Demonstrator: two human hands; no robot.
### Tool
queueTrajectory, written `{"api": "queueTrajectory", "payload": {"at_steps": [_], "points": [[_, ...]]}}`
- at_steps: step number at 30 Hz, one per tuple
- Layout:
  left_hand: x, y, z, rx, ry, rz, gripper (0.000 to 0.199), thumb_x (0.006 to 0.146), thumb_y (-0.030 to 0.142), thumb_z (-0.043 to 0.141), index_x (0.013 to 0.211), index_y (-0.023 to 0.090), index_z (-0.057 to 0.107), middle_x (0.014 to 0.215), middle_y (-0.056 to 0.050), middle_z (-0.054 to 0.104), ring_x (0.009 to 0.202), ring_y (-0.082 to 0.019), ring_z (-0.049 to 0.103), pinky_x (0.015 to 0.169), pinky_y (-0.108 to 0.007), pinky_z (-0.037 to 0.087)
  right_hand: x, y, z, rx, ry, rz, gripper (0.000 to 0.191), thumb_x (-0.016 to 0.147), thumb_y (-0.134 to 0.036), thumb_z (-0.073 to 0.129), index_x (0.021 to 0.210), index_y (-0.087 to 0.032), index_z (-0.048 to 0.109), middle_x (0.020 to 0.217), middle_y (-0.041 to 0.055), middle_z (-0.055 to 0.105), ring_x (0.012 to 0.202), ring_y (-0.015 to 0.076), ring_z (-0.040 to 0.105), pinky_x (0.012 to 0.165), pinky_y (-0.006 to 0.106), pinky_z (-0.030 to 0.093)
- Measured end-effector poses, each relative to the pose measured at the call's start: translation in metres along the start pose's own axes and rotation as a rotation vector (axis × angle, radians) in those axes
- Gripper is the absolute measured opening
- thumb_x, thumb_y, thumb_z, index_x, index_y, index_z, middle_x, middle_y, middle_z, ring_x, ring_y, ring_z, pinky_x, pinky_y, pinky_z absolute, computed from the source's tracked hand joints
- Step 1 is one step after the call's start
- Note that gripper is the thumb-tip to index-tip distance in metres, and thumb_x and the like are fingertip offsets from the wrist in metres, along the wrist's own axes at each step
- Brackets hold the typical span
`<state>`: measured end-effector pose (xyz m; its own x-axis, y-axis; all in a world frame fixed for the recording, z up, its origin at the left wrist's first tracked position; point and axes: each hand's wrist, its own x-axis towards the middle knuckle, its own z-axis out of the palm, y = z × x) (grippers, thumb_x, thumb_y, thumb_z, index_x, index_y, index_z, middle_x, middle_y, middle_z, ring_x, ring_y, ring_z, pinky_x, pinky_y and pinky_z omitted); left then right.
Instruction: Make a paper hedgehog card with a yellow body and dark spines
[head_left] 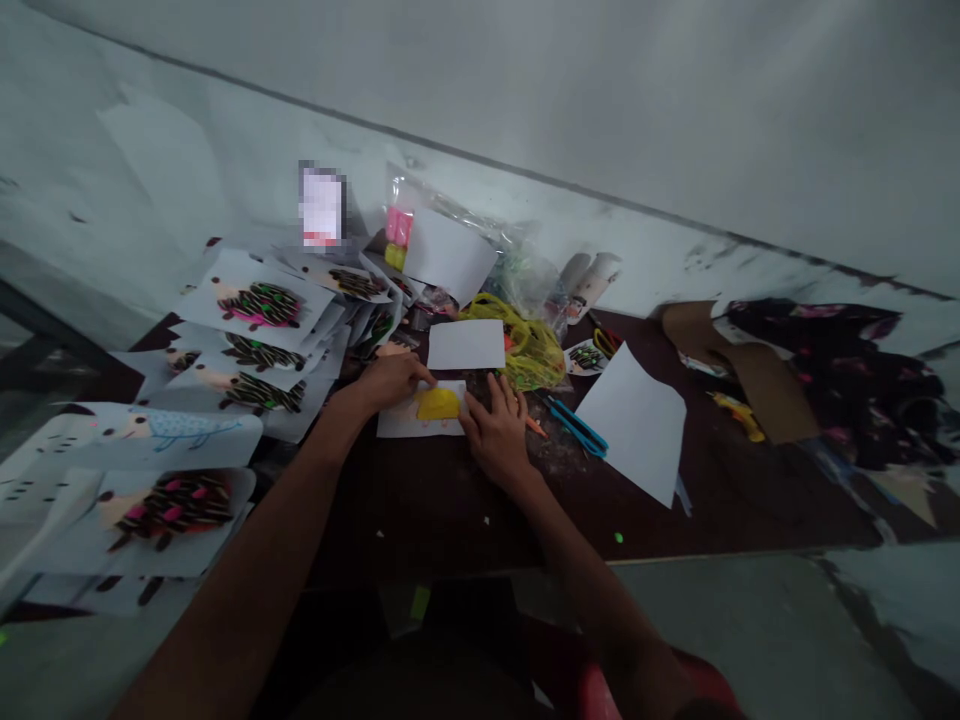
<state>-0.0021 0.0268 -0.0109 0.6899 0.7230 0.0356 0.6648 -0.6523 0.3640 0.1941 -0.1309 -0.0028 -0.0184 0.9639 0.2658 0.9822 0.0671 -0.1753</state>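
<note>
A white sheet (394,424) lies on the dark table, with a yellow half-round shape (438,404) on it and small pinkish marks below the shape. At the sheet's upper left, my left hand (391,382) rests with its index finger reaching to the yellow shape's top edge; its other fingers are curled. My right hand (496,430) lies at the sheet's right side, fingers spread, the thumb side touching the paper beside the yellow shape. Just above both hands is a blank white card (466,345).
Hedgehog pictures (259,305) are stacked at the left. Behind the card sit a yellow net bag (536,350) and clear plastic bags. To the right are a blue cutter (581,425), an orange tool (535,426), a large white sheet (637,420) and dark flowered cloth (840,370).
</note>
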Motion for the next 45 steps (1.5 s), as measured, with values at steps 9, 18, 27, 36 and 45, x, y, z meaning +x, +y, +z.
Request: {"api": "queueTrajectory", "payload": {"at_steps": [9,18,27,36,45], "points": [[-0.001,0.002,-0.002,-0.003,-0.013,-0.004,0.044,0.086,0.013,0.05,0.109,0.034,0.081,0.107,-0.004,0.074,0.093,-0.018,0.065,0.08,-0.025,0.046,0.003,-0.001,0.003,0.018,-0.074,-0.027,0.037,0.103,-0.041,0.053,0.135,-0.03,0.067,0.164,0.0119,0.039,0.153,0.0347,0.029,0.12,0.061,0.026],[0.0,0.003,-0.003,0.023,-0.017,-0.011,0.046,0.085,0.011,0.05,0.111,0.034,0.081,0.109,-0.003,0.075,0.098,-0.018,0.065,0.079,-0.024,0.046,0.005,0.001,0.002,-0.004,-0.076,-0.047,0.037,0.102,-0.043,0.054,0.135,-0.031,0.066,0.164,0.0111,0.038,0.154,0.0352,0.027,0.12,0.062,0.024],[0.001,-0.001,-0.002,0.016,-0.02,0.007,0.045,0.085,0.013,0.051,0.111,0.034,0.081,0.105,-0.003,0.077,0.096,-0.018,0.066,0.083,-0.024,0.048,0.008,-0.005,-0.006,0.003,-0.107,-0.169,0.036,0.1,-0.042,0.058,0.135,-0.036,0.066,0.168,0.0075,0.03,0.156,0.0345,0.022,0.122,0.062,0.021],[0.0,-0.002,0.001,0.028,-0.016,0.009,0.044,0.086,0.014,0.05,0.111,0.033,0.08,0.109,-0.003,0.075,0.096,-0.018,0.065,0.081,-0.024,0.047,0.012,-0.011,-0.006,-0.037,-0.094,-0.163,0.035,0.098,-0.043,0.061,0.131,-0.034,0.068,0.168,0.0103,0.03,0.156,0.0353,0.023,0.122,0.065,0.018],[-0.001,0.001,-0.002,0.013,-0.022,0.001,0.044,0.086,0.012,0.05,0.111,0.033,0.08,0.109,-0.003,0.075,0.097,-0.018,0.064,0.082,-0.024,0.046,0.012,-0.012,-0.002,-0.043,-0.088,-0.091,0.033,0.099,-0.041,0.06,0.13,-0.033,0.069,0.166,0.0107,0.036,0.154,0.036,0.027,0.121,0.066,0.02]]}}
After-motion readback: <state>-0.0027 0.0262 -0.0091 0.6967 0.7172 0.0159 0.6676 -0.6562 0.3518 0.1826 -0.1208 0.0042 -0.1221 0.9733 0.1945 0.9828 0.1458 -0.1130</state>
